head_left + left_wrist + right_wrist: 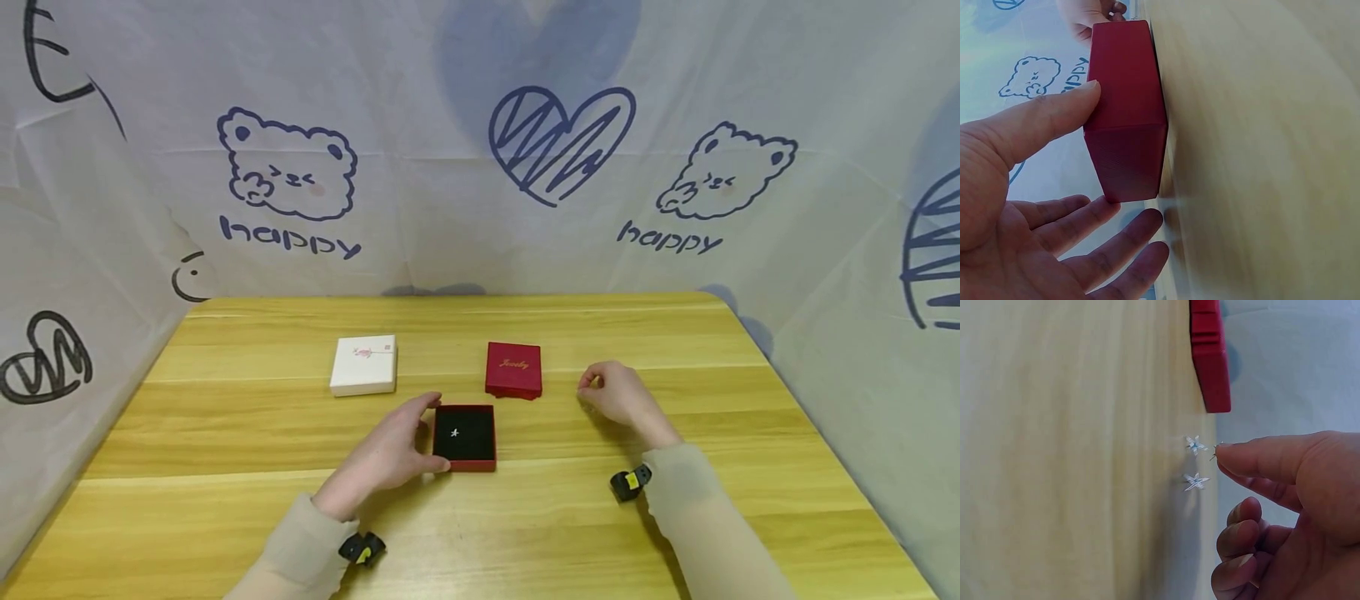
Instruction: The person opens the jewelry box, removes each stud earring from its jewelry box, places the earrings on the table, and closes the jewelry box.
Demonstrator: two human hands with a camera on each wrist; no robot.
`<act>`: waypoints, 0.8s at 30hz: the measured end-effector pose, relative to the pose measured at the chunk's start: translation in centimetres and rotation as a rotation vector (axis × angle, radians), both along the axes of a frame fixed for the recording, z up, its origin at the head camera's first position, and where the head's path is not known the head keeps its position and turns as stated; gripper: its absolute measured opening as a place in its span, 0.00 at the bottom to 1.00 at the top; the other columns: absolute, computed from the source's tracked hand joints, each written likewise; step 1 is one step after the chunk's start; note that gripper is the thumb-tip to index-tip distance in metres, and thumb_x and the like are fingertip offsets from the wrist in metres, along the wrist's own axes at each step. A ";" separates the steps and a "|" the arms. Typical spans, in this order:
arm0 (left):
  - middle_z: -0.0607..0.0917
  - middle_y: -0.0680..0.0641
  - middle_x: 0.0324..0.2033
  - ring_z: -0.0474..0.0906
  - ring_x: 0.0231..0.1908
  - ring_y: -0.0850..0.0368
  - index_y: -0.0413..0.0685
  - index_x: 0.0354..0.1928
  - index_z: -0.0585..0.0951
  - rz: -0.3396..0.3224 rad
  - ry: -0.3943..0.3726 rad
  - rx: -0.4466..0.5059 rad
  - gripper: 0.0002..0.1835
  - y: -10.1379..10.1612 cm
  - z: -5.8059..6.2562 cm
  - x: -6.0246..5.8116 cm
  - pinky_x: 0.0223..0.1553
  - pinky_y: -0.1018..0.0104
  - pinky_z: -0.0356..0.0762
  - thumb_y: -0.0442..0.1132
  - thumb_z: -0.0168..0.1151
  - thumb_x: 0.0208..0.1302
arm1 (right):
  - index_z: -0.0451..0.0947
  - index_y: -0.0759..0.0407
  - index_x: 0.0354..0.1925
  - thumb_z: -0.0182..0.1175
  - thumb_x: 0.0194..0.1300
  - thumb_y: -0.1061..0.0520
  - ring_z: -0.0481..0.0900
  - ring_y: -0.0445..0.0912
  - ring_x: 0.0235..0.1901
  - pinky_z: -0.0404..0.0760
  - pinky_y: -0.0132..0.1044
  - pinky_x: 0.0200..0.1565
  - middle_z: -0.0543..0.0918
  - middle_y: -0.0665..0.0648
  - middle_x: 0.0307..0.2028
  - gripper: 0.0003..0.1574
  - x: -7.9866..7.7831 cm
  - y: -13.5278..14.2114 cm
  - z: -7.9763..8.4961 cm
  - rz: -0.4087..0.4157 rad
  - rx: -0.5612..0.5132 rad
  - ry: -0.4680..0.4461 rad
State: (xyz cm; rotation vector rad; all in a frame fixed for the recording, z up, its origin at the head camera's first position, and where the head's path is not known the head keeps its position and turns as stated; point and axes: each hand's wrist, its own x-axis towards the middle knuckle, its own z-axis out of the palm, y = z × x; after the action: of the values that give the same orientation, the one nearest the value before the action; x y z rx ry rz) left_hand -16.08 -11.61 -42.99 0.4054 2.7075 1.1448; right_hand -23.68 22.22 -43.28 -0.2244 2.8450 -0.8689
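Note:
An open red jewelry box with a black lining stands on the table. One small silver star lies on the lining. My left hand holds this box at its left end, thumb along the front side and index finger toward the back corner. To the right, my right hand pinches a tiny silver star-shaped jewelry piece between thumb and index finger, mostly hidden by the fingertips. Two more silver stars, an upper one and a lower one, lie on the table just beside those fingertips.
Behind the open box sits a red lid marked "Jewelry", with red material showing under its front edge. A white box with a pink print stands at the back left. The wooden table ends at a printed white cloth.

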 end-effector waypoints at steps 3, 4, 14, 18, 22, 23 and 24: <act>0.71 0.40 0.65 0.74 0.56 0.42 0.38 0.71 0.63 -0.001 0.001 -0.001 0.49 0.1 0.1 0.0 0.60 0.47 0.69 0.37 0.79 0.48 | 0.80 0.60 0.35 0.60 0.68 0.60 0.70 0.44 0.20 0.70 0.35 0.23 0.77 0.53 0.22 0.05 -0.1 0.2 -0.3 -0.015 0.001 -0.029; 0.71 0.40 0.65 0.74 0.56 0.42 0.38 0.71 0.63 -0.002 0.001 -0.001 0.49 0.1 0.1 0.0 0.60 0.47 0.69 0.37 0.79 0.48 | 0.80 0.60 0.35 0.60 0.68 0.60 0.70 0.44 0.20 0.70 0.35 0.23 0.78 0.53 0.22 0.05 -0.1 0.3 -0.3 -0.019 0.002 -0.035; 0.71 0.40 0.65 0.74 0.56 0.42 0.38 0.71 0.63 0.002 -0.003 0.004 0.50 0.1 0.1 0.0 0.61 0.46 0.69 0.37 0.80 0.47 | 0.80 0.58 0.33 0.61 0.67 0.59 0.71 0.45 0.23 0.71 0.36 0.26 0.78 0.53 0.24 0.05 -0.4 0.7 -0.6 -0.040 0.033 -0.046; 0.71 0.40 0.65 0.74 0.57 0.42 0.39 0.71 0.63 0.005 -0.008 0.003 0.50 0.1 0.0 0.0 0.61 0.46 0.69 0.37 0.80 0.47 | 0.80 0.59 0.37 0.61 0.67 0.58 0.70 0.45 0.21 0.70 0.37 0.25 0.76 0.54 0.23 0.05 -0.3 0.6 -0.3 -0.041 0.023 -0.031; 0.72 0.40 0.65 0.74 0.57 0.42 0.39 0.71 0.63 0.006 -0.009 0.004 0.50 0.1 0.0 -0.1 0.61 0.46 0.69 0.37 0.80 0.47 | 0.79 0.59 0.42 0.61 0.67 0.56 0.65 0.45 0.17 0.67 0.37 0.22 0.71 0.54 0.21 0.08 0.0 -0.4 0.4 -0.038 0.006 0.004; 0.72 0.40 0.65 0.74 0.57 0.42 0.39 0.71 0.63 0.008 -0.009 0.004 0.50 0.1 0.0 -0.1 0.61 0.46 0.69 0.37 0.80 0.47 | 0.79 0.59 0.42 0.61 0.67 0.56 0.64 0.45 0.17 0.66 0.37 0.21 0.70 0.54 0.20 0.09 0.1 -0.8 0.6 -0.032 -0.003 0.011; 0.72 0.40 0.65 0.74 0.57 0.42 0.39 0.71 0.63 0.007 -0.007 0.004 0.50 0.1 0.0 -0.1 0.61 0.46 0.69 0.37 0.80 0.47 | 0.79 0.59 0.43 0.61 0.68 0.56 0.64 0.44 0.16 0.66 0.37 0.21 0.69 0.54 0.20 0.08 0.2 -1.3 0.7 -0.025 -0.014 0.015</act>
State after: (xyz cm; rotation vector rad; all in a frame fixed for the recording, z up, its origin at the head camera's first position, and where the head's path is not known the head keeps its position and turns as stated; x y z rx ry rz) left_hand -16.14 -11.53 -42.98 0.3914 2.7031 1.1512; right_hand -23.46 20.88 -42.54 -0.1983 2.8626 -0.8953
